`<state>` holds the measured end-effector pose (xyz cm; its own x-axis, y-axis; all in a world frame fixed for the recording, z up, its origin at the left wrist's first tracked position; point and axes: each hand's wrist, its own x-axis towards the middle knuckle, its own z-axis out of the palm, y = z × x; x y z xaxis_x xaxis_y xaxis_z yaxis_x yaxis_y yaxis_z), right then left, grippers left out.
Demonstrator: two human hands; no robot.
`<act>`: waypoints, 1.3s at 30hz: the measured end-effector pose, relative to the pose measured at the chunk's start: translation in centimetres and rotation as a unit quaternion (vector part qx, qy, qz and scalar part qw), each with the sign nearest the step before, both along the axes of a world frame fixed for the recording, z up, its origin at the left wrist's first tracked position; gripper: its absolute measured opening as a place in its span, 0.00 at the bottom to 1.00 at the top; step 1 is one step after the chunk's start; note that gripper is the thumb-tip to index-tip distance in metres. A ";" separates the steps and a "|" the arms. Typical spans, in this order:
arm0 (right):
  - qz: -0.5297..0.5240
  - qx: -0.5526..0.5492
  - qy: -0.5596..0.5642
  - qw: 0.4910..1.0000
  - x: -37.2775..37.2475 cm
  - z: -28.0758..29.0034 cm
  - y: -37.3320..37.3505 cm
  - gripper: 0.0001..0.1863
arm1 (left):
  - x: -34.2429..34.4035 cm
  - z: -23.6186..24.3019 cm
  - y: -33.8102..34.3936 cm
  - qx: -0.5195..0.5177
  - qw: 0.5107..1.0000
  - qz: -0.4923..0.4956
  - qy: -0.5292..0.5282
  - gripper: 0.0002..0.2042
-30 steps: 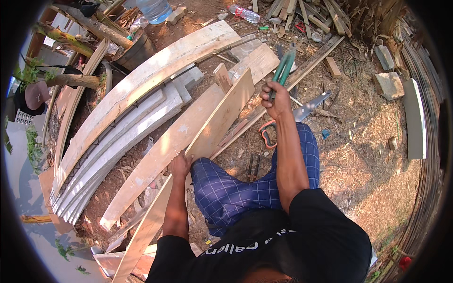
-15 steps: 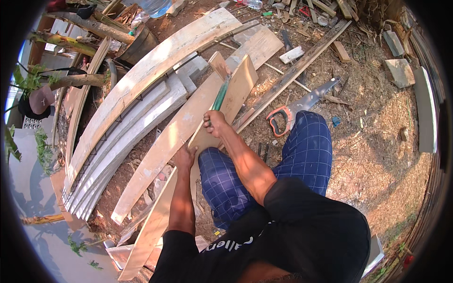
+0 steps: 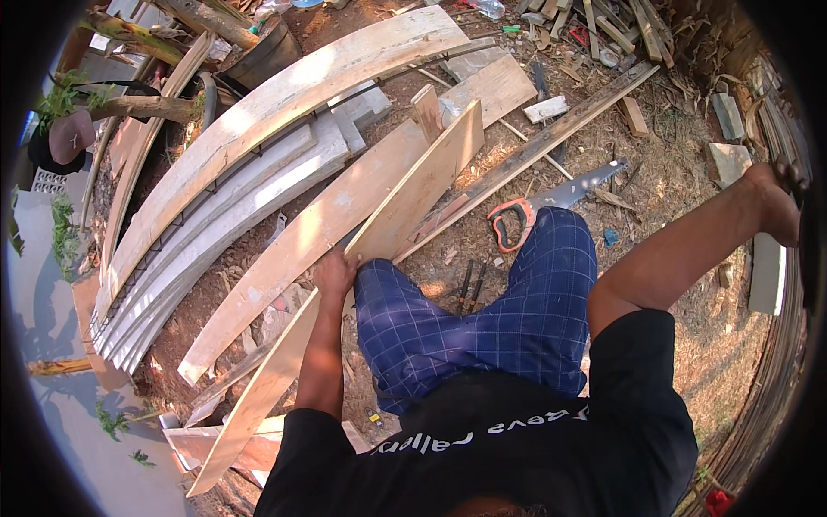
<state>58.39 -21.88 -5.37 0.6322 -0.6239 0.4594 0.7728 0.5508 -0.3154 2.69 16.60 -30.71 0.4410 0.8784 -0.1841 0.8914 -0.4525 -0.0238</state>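
My left hand (image 3: 334, 272) grips the plywood strip (image 3: 424, 191) mid-frame, steadying step I guess; next move needs it firm. My right hand (image 3: 774, 205) is far right, can't tell its grip.

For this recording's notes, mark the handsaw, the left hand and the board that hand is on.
Handsaw (image 3: 572, 189): head view, on the blade.
Left hand (image 3: 334, 272): head view, on its back.
Board (image 3: 424, 188): head view, on its broad face.
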 end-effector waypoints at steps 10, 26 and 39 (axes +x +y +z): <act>0.816 -0.155 0.296 0.472 -26.6 -24.0 28.2 0.11 | -2.8 -2.0 -0.7 0.042 0.999 -0.023 0.017 0.22; 0.306 -0.562 0.509 0.576 -7.1 -29.9 -12.5 0.14 | 0.1 0.6 1.0 -0.014 0.999 0.033 0.017 0.27; 0.382 -0.871 0.152 0.271 -24.6 -43.4 -4.0 0.18 | -0.5 -1.5 0.9 0.022 0.998 0.027 0.043 0.31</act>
